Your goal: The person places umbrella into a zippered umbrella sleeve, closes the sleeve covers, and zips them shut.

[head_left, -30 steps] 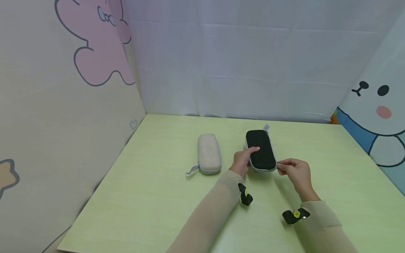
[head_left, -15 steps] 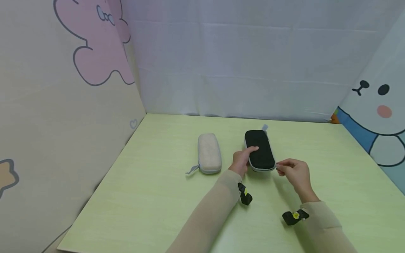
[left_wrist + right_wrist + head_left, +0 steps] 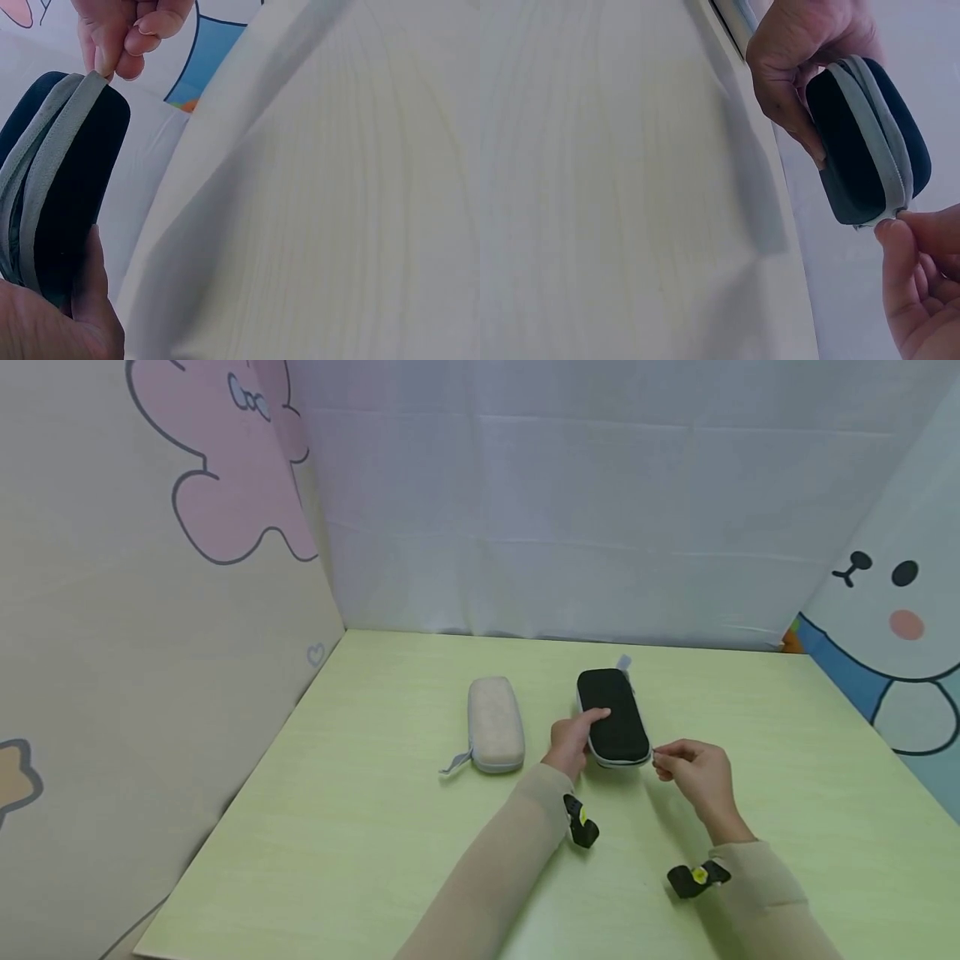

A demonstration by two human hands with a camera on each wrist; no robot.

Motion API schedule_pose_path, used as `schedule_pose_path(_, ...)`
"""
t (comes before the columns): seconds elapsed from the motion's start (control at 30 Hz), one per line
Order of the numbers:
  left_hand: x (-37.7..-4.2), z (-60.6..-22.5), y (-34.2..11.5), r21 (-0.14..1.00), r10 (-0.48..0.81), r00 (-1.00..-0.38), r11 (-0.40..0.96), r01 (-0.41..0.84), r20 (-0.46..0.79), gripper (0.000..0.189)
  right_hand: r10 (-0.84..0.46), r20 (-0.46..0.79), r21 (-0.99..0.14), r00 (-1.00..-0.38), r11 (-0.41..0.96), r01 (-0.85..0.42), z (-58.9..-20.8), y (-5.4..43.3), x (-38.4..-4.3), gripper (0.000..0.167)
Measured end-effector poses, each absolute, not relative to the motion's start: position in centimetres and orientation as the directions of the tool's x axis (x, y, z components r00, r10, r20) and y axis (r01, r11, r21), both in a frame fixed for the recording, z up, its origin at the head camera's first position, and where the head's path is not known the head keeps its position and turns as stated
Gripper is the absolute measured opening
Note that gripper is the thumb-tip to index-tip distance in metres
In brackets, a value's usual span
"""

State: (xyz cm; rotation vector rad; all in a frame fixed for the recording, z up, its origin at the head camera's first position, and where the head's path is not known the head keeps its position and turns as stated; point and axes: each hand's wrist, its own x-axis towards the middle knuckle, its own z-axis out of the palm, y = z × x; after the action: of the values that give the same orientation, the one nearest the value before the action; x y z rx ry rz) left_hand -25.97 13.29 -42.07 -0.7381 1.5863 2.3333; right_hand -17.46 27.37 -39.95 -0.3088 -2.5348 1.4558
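My left hand (image 3: pixel 572 743) grips a black pencil case (image 3: pixel 611 718) with grey zipper tape, its thumb lying on the top face. The case is held over the table, its shadow falling below. At the case's near right corner, the thumb and forefinger of my right hand (image 3: pixel 697 772) pinch the zipper (image 3: pixel 900 191); the pull itself is hidden by the fingertips. Both wrist views show a narrow gap between the two grey tapes along the side. A grey fabric tab (image 3: pixel 624 662) sticks out at the far end.
A beige pencil case (image 3: pixel 497 724) lies on the table left of my left hand, its grey strap (image 3: pixel 457 762) pointing to the left. The pale yellow-green table (image 3: pixel 360 860) meets a white cloth backdrop (image 3: pixel 562 527) behind and cartoon-printed walls at the sides.
The black pencil case has shifted slightly left with both hands, the right hand's pinch staying at the same corner. The beige case has not moved.
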Motion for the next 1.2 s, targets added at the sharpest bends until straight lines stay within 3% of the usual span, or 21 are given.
schedule_pose_path(0.4, -26.2, -42.7, 12.9, 0.762, 0.117, -0.881, -0.459, -0.457, -0.458, 0.046, 0.381, 0.148, -0.867, -0.913, 0.494, 0.065, -39.9, 27.8, -17.5, 0.017)
schedule_pose_path(0.67, -26.2, -42.2, 12.9, 0.755, 0.068, -0.885, -0.493, -0.431, -0.461, 0.052, 0.401, 0.098, -0.943, -0.911, 0.33, 0.044, -44.8, 30.4, -20.5, 0.008)
schedule_pose_path(0.73, -26.2, -42.2, 12.9, 0.75, 0.05, -0.885, -0.512, -0.42, -0.462, 0.054, 0.386, 0.087, -0.938, -0.918, 0.341, 0.055, -45.4, 30.7, -20.8, 0.009)
schedule_pose_path(1.0, -26.3, -42.1, 12.8, 0.75, 0.009, -0.876, -0.512, -0.419, -0.483, 0.061, 0.348, 0.082, -0.886, -0.934, 0.454, 0.092, -40.4, 27.3, -17.9, 0.011)
schedule_pose_path(1.2, -26.5, -42.2, 12.7, 0.736, -0.025, -0.86, -0.531, -0.42, -0.509, 0.058, 0.305, 0.089, -0.846, -0.948, 0.526, 0.09, -39.3, 26.5, -17.2, 0.014)
